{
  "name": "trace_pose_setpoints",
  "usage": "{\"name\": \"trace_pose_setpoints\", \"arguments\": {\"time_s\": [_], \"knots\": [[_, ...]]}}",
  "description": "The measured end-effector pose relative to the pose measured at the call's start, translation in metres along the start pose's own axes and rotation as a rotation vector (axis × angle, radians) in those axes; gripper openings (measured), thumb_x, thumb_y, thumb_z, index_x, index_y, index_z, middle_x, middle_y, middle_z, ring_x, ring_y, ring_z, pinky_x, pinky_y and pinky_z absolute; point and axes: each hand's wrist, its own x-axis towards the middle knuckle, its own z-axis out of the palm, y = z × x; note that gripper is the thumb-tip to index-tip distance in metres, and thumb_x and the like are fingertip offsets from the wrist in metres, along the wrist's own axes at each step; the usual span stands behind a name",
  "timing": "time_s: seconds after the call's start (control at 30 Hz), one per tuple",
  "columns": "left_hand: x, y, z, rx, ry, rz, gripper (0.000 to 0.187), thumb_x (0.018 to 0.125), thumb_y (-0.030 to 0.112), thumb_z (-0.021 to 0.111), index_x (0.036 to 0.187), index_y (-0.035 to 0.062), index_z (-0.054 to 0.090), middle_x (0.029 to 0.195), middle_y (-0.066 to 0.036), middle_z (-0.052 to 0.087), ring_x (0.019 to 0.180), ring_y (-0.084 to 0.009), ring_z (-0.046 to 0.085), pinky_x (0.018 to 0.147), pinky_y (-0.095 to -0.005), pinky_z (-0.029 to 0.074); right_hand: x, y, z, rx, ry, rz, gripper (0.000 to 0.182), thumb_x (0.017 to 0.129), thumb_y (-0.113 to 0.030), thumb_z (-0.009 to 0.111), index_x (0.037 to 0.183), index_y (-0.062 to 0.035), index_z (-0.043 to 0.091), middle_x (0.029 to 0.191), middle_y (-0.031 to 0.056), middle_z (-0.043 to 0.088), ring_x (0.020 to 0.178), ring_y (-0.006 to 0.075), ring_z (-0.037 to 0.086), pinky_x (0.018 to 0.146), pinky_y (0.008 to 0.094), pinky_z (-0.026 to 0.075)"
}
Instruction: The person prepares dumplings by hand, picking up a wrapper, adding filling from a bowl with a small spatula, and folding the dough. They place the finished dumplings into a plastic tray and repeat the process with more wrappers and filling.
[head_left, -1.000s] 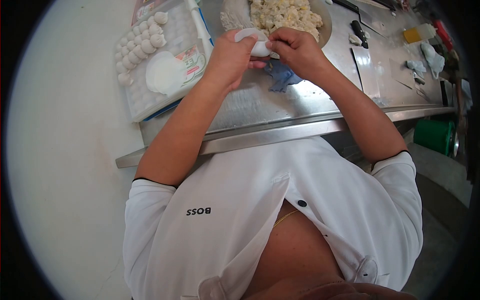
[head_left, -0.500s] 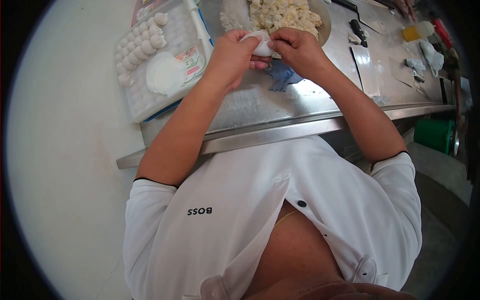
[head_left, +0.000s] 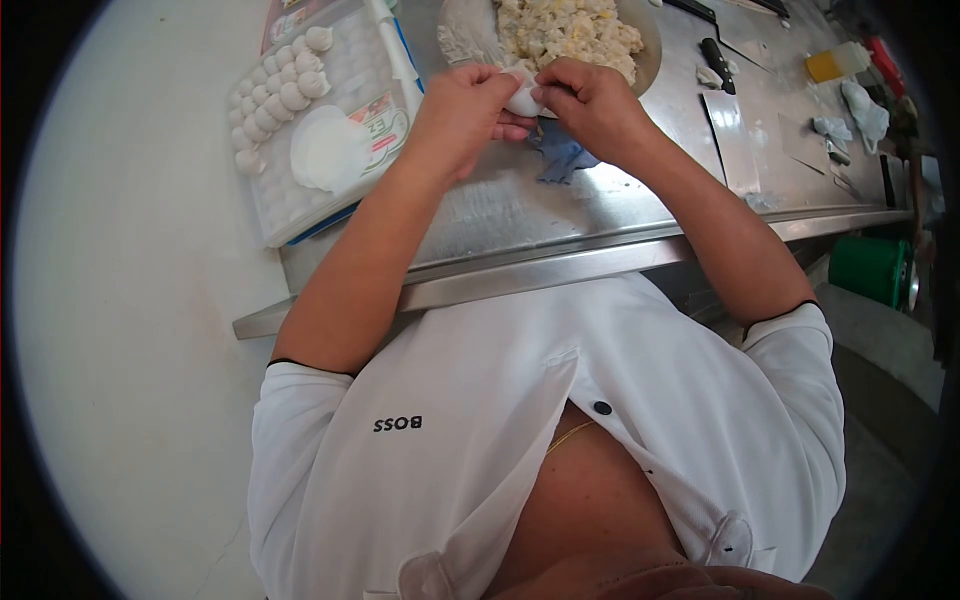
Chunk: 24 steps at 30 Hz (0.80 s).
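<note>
A white dumpling (head_left: 524, 100) is pinched between my two hands, in front of the bowl of filling. My left hand (head_left: 462, 112) cradles it from the left, thumb on top and fingers curled beneath. With thumb and forefinger, my right hand (head_left: 595, 100) grips its right edge. Left of the hands, a stack of round white wrappers (head_left: 325, 150) lies on a plastic tray (head_left: 285, 222). Rows of finished dumplings (head_left: 290, 90) sit along the tray's left side. Chunky pale filling (head_left: 570, 35) fills much of the metal bowl (head_left: 652, 60).
A blue cloth (head_left: 563, 158) lies below my hands on the steel table (head_left: 480, 215). To the right are a cleaver (head_left: 733, 140), a bottle of yellow liquid (head_left: 838, 62) and a crumpled plastic bag (head_left: 864, 115). The table's raised front edge (head_left: 540, 278) runs before my body.
My fingers have shifted slightly along the dumpling's edge, and less of its white surface shows between them. Everything else stays in place.
</note>
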Motion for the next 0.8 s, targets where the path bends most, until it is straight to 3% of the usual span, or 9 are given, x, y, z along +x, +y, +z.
{"name": "trace_pose_setpoints", "arguments": {"time_s": [0.2, 0.27, 0.43, 0.6, 0.67, 0.8], "knots": [[-0.005, 0.004, 0.006, 0.192, 0.031, -0.034, 0.022, 0.095, 0.019, 0.059, 0.095, -0.0027, 0.064, 0.088, -0.011, 0.067, 0.072, -0.0198, 0.069, 0.058, -0.0261, 0.056, 0.000, 0.010, 0.005, -0.081, -0.012, -0.182, 0.017, 0.087, -0.017, 0.061, 0.090, -0.0002, 0.065, 0.079, 0.0147, 0.066, 0.070, 0.0269, 0.064, 0.066, 0.0370, 0.049], [-0.004, 0.003, 0.004, 0.208, 0.010, -0.031, 0.022, 0.095, 0.019, 0.059, 0.095, -0.0030, 0.064, 0.088, -0.011, 0.067, 0.072, -0.0198, 0.069, 0.058, -0.0259, 0.056, -0.002, 0.003, 0.005, -0.022, 0.008, -0.084, 0.017, 0.087, -0.017, 0.061, 0.089, -0.0004, 0.065, 0.080, 0.0155, 0.066, 0.070, 0.0269, 0.064, 0.067, 0.0368, 0.050], [-0.004, 0.006, 0.003, 0.203, -0.021, -0.035, 0.023, 0.094, 0.019, 0.060, 0.096, -0.0034, 0.064, 0.088, -0.011, 0.067, 0.072, -0.0198, 0.069, 0.058, -0.0254, 0.055, 0.000, 0.003, 0.003, -0.010, 0.004, -0.096, 0.017, 0.087, -0.017, 0.060, 0.089, -0.0001, 0.065, 0.080, 0.0162, 0.066, 0.071, 0.0273, 0.065, 0.067, 0.0369, 0.050], [-0.003, 0.008, 0.002, -0.040, -0.037, 0.005, 0.023, 0.094, 0.020, 0.061, 0.098, -0.0021, 0.063, 0.090, -0.010, 0.067, 0.076, -0.0181, 0.068, 0.064, -0.0254, 0.055, 0.001, 0.004, -0.004, -0.072, 0.014, -0.047, 0.017, 0.087, -0.017, 0.060, 0.088, -0.0006, 0.065, 0.078, 0.0172, 0.065, 0.071, 0.0272, 0.065, 0.067, 0.0373, 0.049], [0.000, 0.004, -0.001, 0.079, -0.070, 0.029, 0.022, 0.094, 0.019, 0.061, 0.099, -0.0022, 0.063, 0.089, -0.010, 0.067, 0.076, -0.0176, 0.068, 0.065, -0.0256, 0.055, 0.001, 0.011, -0.001, -0.075, 0.035, -0.192, 0.017, 0.088, -0.017, 0.060, 0.089, -0.0010, 0.065, 0.079, 0.0180, 0.064, 0.072, 0.0285, 0.064, 0.068, 0.0381, 0.049], [-0.001, 0.002, 0.000, 0.211, -0.100, 0.086, 0.021, 0.094, 0.016, 0.060, 0.102, -0.0027, 0.063, 0.089, -0.009, 0.067, 0.076, -0.0171, 0.068, 0.066, -0.0259, 0.056, -0.001, 0.005, 0.001, -0.103, 0.066, -0.199, 0.018, 0.088, -0.017, 0.059, 0.092, -0.0009, 0.065, 0.079, 0.0183, 0.064, 0.074, 0.0310, 0.064, 0.069, 0.0388, 0.049]]}}
